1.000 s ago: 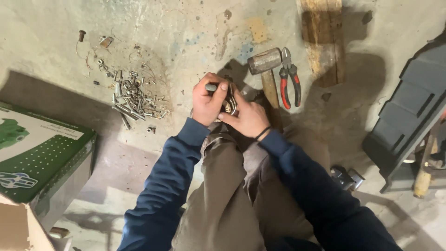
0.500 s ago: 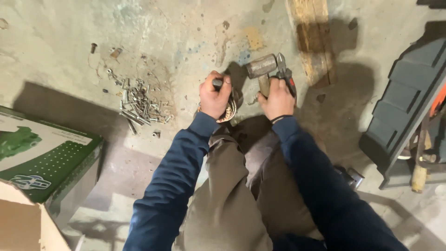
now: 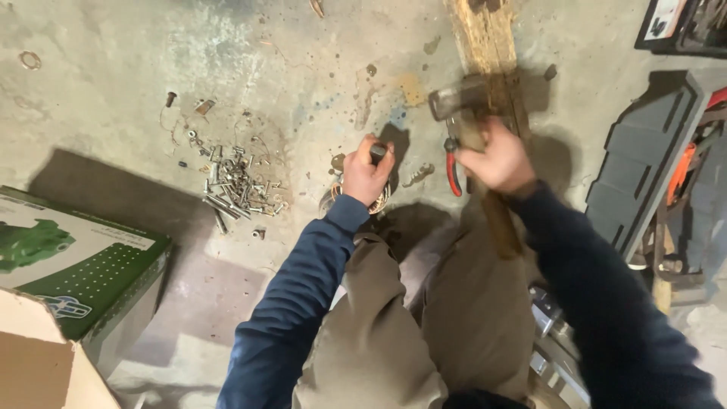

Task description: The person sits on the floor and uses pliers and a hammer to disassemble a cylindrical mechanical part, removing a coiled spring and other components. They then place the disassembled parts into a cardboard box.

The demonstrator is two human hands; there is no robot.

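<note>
Head view: person crouched over a concrete floor (image 3: 113,91), both arms in dark blue sleeves. Left hand (image 3: 365,173) is closed in a fist round a small dark metal piece (image 3: 377,151) whose top end pokes out above the thumb; a thin wire coil (image 3: 380,201) sits right under the fist, touching or near touching the floor. Right hand (image 3: 496,160) is wrapped tight round the wooden handle of a hammer (image 3: 458,100), grip high up near the steel head, rest of the handle running back under the wrist. Red-handled pliers (image 3: 452,168) lie just beside the rt hand, partly hidden by it. Wooden plank (image 3: 485,38) runs away from the hammer head. Loose pile of screws and bolts (image 3: 238,189) well to the left; green carton (image 3: 68,257) at lower left, grey tool case (image 3: 644,151) at right.

Risks, as judged from this pic:
- Hammer head sits near the left fist w/ bare fingers exposed around the metal piece; a swing off line could hit knuckles or thumb.
- Choked-up grip gives less reach but the long free handle could snag the knee or sleeve.
- Small piece held only by hand; a glancing blow could shoot it out or bend it.
- Pliers close to the rt hand could be knocked or trapped underneath.
- Loose screws nearby could scatter if the floor is struck.
</note>
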